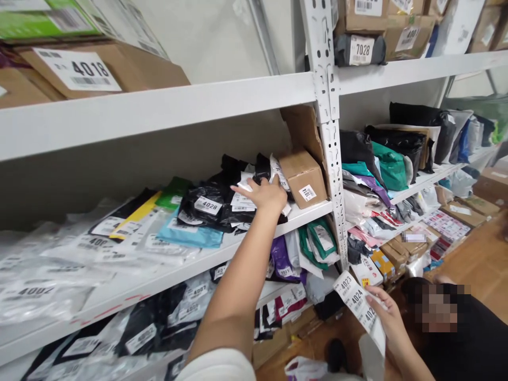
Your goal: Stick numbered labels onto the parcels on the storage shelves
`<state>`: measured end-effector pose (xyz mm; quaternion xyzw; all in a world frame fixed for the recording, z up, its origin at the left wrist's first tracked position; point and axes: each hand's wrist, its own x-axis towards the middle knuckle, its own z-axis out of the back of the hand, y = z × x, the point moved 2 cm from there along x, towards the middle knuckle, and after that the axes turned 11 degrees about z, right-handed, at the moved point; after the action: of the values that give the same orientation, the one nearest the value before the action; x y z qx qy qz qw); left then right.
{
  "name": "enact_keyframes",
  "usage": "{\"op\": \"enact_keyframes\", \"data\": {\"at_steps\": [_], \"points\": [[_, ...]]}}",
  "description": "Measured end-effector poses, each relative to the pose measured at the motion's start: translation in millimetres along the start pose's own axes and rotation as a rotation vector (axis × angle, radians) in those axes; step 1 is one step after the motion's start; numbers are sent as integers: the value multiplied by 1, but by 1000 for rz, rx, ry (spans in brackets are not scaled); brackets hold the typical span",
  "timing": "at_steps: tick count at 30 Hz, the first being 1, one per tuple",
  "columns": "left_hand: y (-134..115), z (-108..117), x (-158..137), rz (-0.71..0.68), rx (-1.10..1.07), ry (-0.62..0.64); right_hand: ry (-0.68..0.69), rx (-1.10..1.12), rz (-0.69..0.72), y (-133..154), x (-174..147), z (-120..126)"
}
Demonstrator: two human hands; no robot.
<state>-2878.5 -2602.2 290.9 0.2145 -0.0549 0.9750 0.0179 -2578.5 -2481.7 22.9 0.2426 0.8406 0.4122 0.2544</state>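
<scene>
My left hand (266, 197) reaches onto the middle shelf, its fingers spread over black and white parcel bags. Whether it touches them all I cannot tell. Just left of it lies a black bag (198, 207) labelled 4028. To its right is a brown cardboard box (304, 177) with a 1014 label. Lower right, my right hand (391, 317) is closed on a strip of printed labels (357, 299), which shows 4023 and 4024. The strip's lower end hangs down below the hand.
A white perforated post (331, 143) separates two shelf bays stacked with parcels. Above runs a white shelf beam (159, 114) carrying boxes. More bagged parcels (190, 301) fill the shelf below. A person in black (468, 338) is low at the right, near the wooden floor (476, 264).
</scene>
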Motion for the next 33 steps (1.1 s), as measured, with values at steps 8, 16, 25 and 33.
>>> {"op": "enact_keyframes", "data": {"at_steps": [8,16,25,33], "points": [[-16,17,25,-286,216,1,-15,-47,-31,-4,-5,19],[-7,4,60,-535,160,304,19,-49,-76,-39,-16,46],[41,17,-23,-518,213,118,115,-74,-117,-68,-10,60],[34,-14,-21,-481,181,-44,138,-69,-122,-28,11,37]]}}
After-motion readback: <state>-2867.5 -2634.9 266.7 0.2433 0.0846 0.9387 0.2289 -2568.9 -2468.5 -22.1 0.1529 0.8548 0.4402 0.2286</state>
